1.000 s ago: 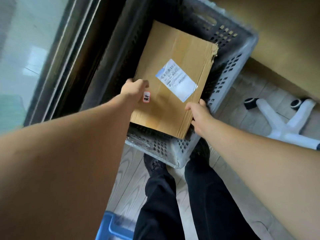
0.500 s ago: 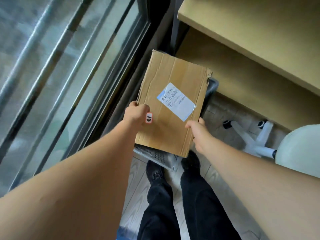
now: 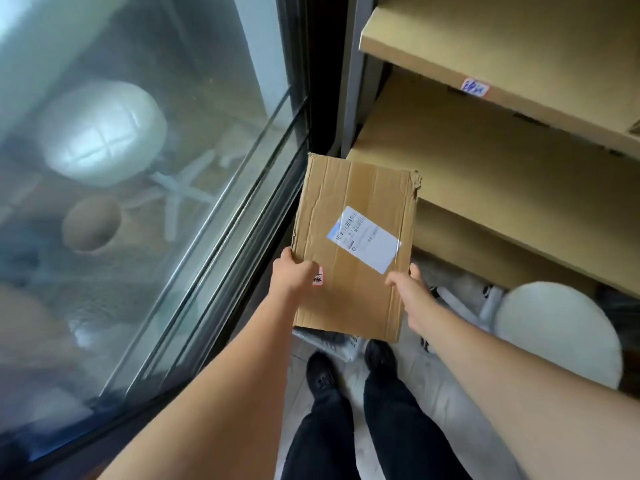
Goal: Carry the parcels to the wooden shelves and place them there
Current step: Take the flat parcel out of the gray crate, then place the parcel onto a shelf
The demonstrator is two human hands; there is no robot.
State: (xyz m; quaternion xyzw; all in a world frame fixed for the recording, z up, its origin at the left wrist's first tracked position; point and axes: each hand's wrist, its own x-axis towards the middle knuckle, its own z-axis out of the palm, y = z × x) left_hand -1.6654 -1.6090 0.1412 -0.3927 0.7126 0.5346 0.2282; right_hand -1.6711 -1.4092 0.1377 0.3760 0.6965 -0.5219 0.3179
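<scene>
A flat brown cardboard parcel (image 3: 349,216) with a white shipping label and a small red sticker is held in the air in front of me. My left hand (image 3: 291,273) grips its left edge near the sticker. My right hand (image 3: 405,284) grips its right edge below the label. The wooden shelves (image 3: 485,161) rise at the right, and the parcel's far right corner reaches over the front of a lower shelf board. A higher shelf edge carries a small handwritten tag (image 3: 474,87).
A glass sliding door (image 3: 156,202) with a dark frame fills the left. The grey plastic crate (image 3: 332,341) lies on the floor under the parcel, just ahead of my feet. A white round stool (image 3: 554,330) stands at the right beside my right arm.
The parcel has been lifted out of the grey crate and raised toward the shelves. My view has tilted up, so more shelf boards and the glass door show.
</scene>
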